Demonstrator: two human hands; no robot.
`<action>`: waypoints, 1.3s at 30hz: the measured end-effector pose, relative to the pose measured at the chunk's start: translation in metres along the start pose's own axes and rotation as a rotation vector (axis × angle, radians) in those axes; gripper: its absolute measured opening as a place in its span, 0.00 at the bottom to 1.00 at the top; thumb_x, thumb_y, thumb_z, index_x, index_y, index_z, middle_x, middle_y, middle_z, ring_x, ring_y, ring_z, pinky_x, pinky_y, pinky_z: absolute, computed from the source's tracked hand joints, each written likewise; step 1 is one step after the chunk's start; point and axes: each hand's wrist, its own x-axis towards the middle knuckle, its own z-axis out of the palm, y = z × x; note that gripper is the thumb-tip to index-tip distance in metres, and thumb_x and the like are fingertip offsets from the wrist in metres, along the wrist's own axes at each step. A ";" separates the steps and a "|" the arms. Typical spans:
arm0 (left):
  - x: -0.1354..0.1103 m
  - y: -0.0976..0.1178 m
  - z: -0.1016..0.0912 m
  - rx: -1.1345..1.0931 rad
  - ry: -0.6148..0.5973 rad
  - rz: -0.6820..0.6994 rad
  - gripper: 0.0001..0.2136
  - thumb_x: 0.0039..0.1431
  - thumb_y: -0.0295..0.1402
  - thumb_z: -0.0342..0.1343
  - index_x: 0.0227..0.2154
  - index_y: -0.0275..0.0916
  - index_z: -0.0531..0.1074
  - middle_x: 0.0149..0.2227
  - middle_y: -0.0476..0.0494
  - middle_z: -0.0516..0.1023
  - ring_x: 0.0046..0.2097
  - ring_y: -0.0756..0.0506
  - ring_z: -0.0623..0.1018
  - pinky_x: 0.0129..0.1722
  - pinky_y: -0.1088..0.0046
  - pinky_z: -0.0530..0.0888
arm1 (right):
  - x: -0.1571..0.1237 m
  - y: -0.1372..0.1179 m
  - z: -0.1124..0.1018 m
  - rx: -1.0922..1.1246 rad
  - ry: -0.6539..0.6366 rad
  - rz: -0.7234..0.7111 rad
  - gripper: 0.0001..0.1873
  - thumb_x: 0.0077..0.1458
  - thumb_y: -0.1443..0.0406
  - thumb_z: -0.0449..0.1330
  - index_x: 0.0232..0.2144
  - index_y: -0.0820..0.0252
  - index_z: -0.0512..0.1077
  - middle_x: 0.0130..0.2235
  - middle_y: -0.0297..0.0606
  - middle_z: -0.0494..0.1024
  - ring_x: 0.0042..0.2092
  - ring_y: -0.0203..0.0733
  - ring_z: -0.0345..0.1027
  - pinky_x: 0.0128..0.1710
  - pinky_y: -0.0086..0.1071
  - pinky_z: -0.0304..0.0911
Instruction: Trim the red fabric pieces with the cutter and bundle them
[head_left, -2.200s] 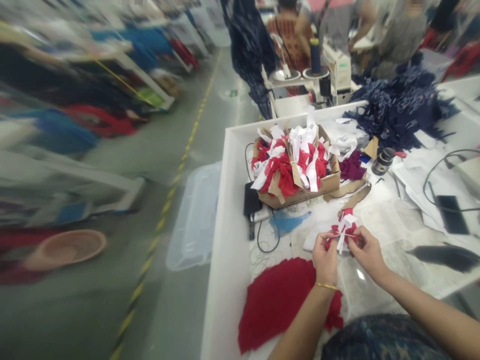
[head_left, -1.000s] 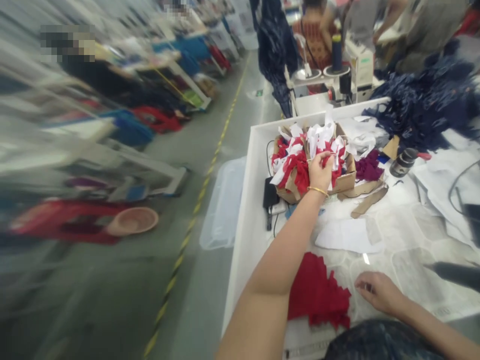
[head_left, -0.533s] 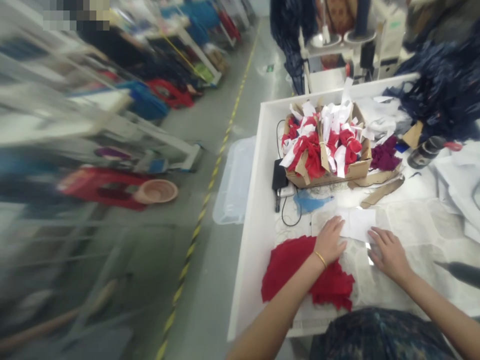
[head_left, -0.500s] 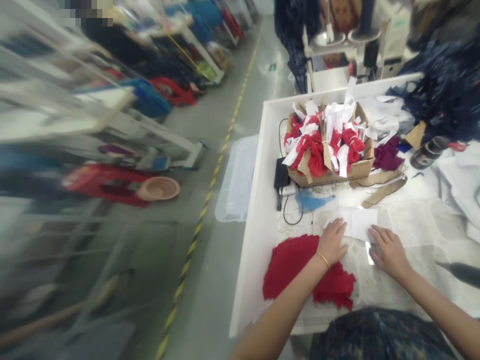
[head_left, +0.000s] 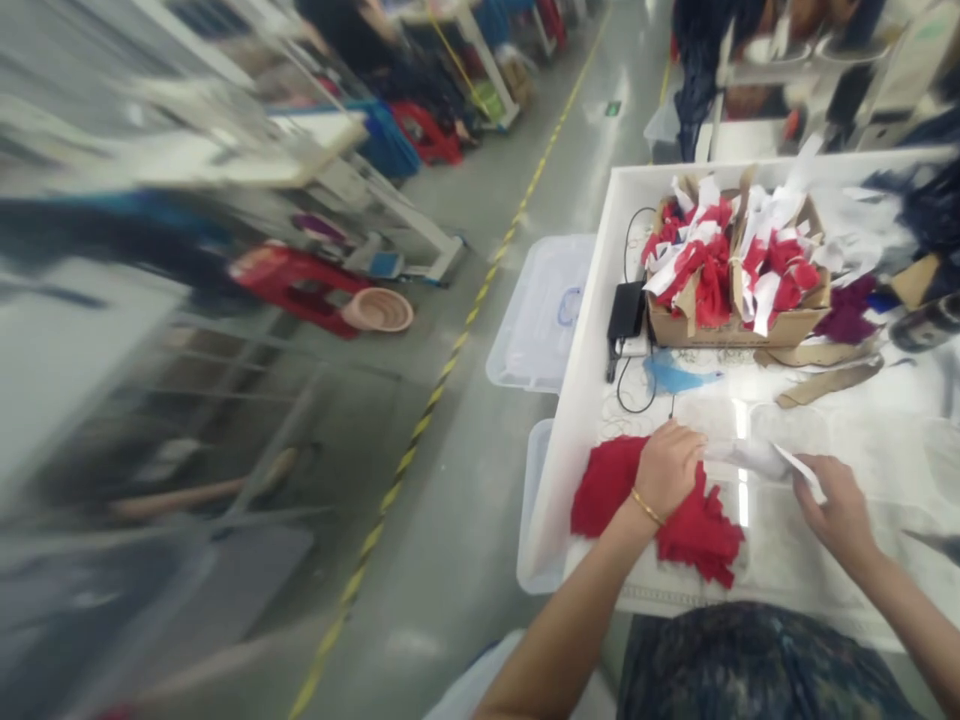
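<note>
A thin white piece (head_left: 759, 458), paper or cloth I cannot tell, stretches between my two hands over the table. My left hand (head_left: 670, 468), with a gold bangle at the wrist, has its fingers closed at the left end of this piece. My right hand (head_left: 838, 508) pinches the other end, whose edge is bent upward. A pile of red cloth pieces (head_left: 615, 485) lies under and beside my left wrist, its edges jagged.
A cardboard box (head_left: 780, 328) of red and white cloth bundles stands at the back of the table. Near it lie a black adapter (head_left: 626, 312), a blue scrap (head_left: 679, 374) and a dark bottle (head_left: 930, 322). The table's raised white side (head_left: 581, 370) borders the aisle.
The view has swung left. Both hands, flat beside the white piece before, now grip its ends. Its right end has been lifted and bent.
</note>
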 end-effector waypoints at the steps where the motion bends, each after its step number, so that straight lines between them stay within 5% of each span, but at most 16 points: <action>1: -0.009 -0.002 -0.016 -0.022 0.010 -0.026 0.10 0.65 0.28 0.49 0.38 0.36 0.75 0.36 0.43 0.80 0.41 0.47 0.78 0.52 0.67 0.74 | 0.002 -0.010 -0.003 0.118 -0.044 0.084 0.10 0.61 0.63 0.51 0.40 0.61 0.71 0.32 0.39 0.77 0.34 0.42 0.70 0.35 0.34 0.62; 6: -0.049 -0.024 -0.076 -0.219 -0.081 -0.237 0.09 0.62 0.33 0.52 0.40 0.38 0.76 0.41 0.44 0.81 0.42 0.45 0.80 0.45 0.71 0.76 | 0.013 -0.065 0.001 0.657 -0.501 0.562 0.21 0.57 0.50 0.51 0.24 0.59 0.68 0.25 0.37 0.73 0.30 0.42 0.69 0.33 0.33 0.63; 10: -0.070 -0.043 -0.083 -0.188 -0.129 -0.346 0.10 0.62 0.35 0.52 0.40 0.39 0.76 0.41 0.45 0.81 0.42 0.45 0.80 0.46 0.69 0.76 | 0.010 -0.089 0.023 0.783 -0.668 0.649 0.24 0.52 0.45 0.53 0.24 0.60 0.66 0.25 0.37 0.73 0.30 0.42 0.66 0.32 0.33 0.62; 15: -0.088 -0.031 -0.054 0.228 0.126 -0.339 0.15 0.61 0.31 0.53 0.49 0.36 0.75 0.50 0.33 0.75 0.55 0.35 0.71 0.59 0.46 0.66 | -0.002 -0.093 0.053 0.729 -0.696 0.660 0.23 0.54 0.47 0.50 0.20 0.59 0.63 0.21 0.36 0.70 0.26 0.40 0.64 0.31 0.34 0.61; 18: -0.100 -0.015 -0.030 0.394 0.248 -0.204 0.16 0.65 0.31 0.50 0.53 0.36 0.71 0.57 0.34 0.70 0.61 0.36 0.65 0.65 0.47 0.57 | -0.006 -0.091 0.068 0.683 -0.694 0.648 0.21 0.54 0.49 0.49 0.22 0.59 0.64 0.22 0.37 0.71 0.26 0.41 0.64 0.31 0.34 0.61; 21: -0.113 -0.013 -0.003 0.354 0.166 -0.069 0.16 0.67 0.32 0.48 0.55 0.37 0.70 0.60 0.38 0.68 0.64 0.40 0.63 0.65 0.56 0.60 | -0.008 -0.087 0.078 0.634 -0.679 0.612 0.20 0.55 0.52 0.48 0.25 0.60 0.68 0.23 0.37 0.73 0.26 0.41 0.65 0.30 0.33 0.61; 24: -0.126 -0.029 0.025 0.354 0.066 -0.044 0.21 0.68 0.38 0.47 0.60 0.37 0.65 0.65 0.35 0.63 0.66 0.38 0.61 0.63 0.53 0.63 | -0.009 -0.082 0.079 0.544 -0.637 0.549 0.17 0.56 0.55 0.50 0.25 0.60 0.68 0.25 0.36 0.73 0.27 0.39 0.65 0.30 0.31 0.61; 28: -0.136 -0.056 0.054 0.418 0.045 -0.027 0.23 0.67 0.38 0.47 0.63 0.39 0.63 0.66 0.35 0.60 0.68 0.36 0.59 0.64 0.50 0.59 | 0.002 -0.059 0.072 0.322 -0.504 0.472 0.14 0.57 0.56 0.56 0.29 0.61 0.71 0.30 0.38 0.75 0.34 0.40 0.68 0.38 0.32 0.63; 32: -0.136 -0.064 0.062 0.444 0.123 0.020 0.23 0.66 0.36 0.48 0.63 0.40 0.62 0.65 0.35 0.61 0.68 0.38 0.58 0.68 0.53 0.49 | 0.036 -0.003 0.059 0.049 -0.326 0.465 0.10 0.59 0.62 0.56 0.39 0.62 0.73 0.40 0.44 0.76 0.46 0.45 0.67 0.50 0.36 0.61; 39: -0.142 -0.078 0.069 0.559 0.147 0.087 0.33 0.65 0.34 0.47 0.70 0.43 0.42 0.63 0.36 0.65 0.64 0.37 0.64 0.65 0.55 0.52 | 0.089 0.103 0.028 -0.354 -0.121 0.565 0.12 0.61 0.68 0.51 0.40 0.64 0.75 0.44 0.51 0.72 0.47 0.52 0.61 0.43 0.40 0.56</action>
